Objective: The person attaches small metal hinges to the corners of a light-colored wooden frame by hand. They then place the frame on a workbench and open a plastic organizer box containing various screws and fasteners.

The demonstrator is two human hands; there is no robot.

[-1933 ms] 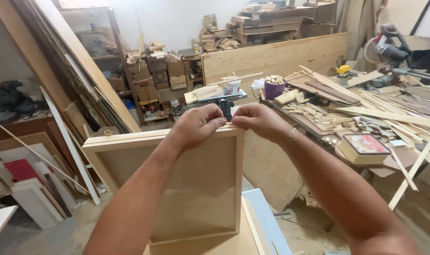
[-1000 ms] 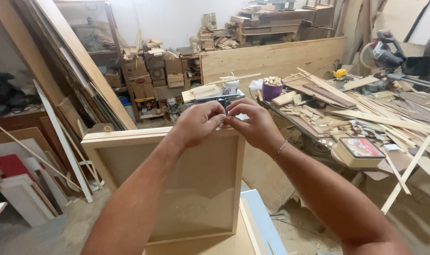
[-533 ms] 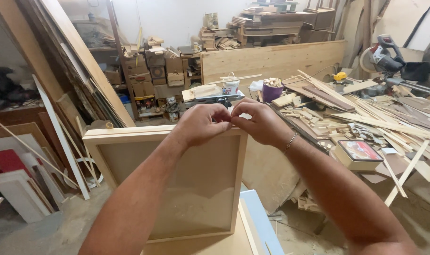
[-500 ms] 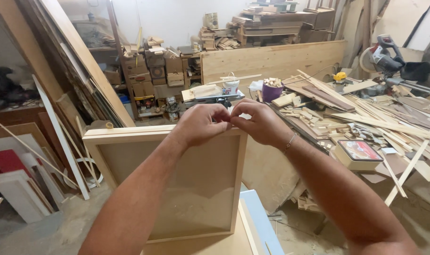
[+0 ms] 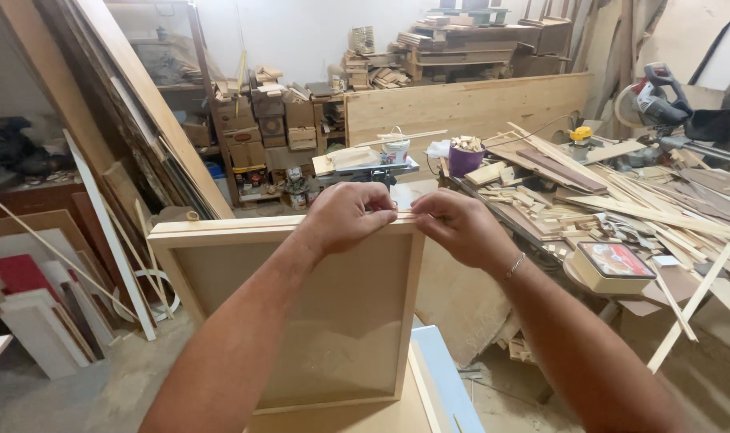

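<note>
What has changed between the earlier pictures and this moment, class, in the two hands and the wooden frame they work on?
Very little. The left hand and right hand stay together at the right end of the wooden frame's top edge, fingertips pinching a thin wooden strip there. About a second ago the hands sat slightly higher with fingers raised; they have settled back onto the edge. The frame stays upright, and the cluttered workbench is unchanged.

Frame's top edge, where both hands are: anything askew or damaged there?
No damage shows. The frame stands upright, corners square. Left hand and right hand pinch a thin wood strip along the top rail, and it looks flush. The bench on the right is littered with offcuts.
</note>
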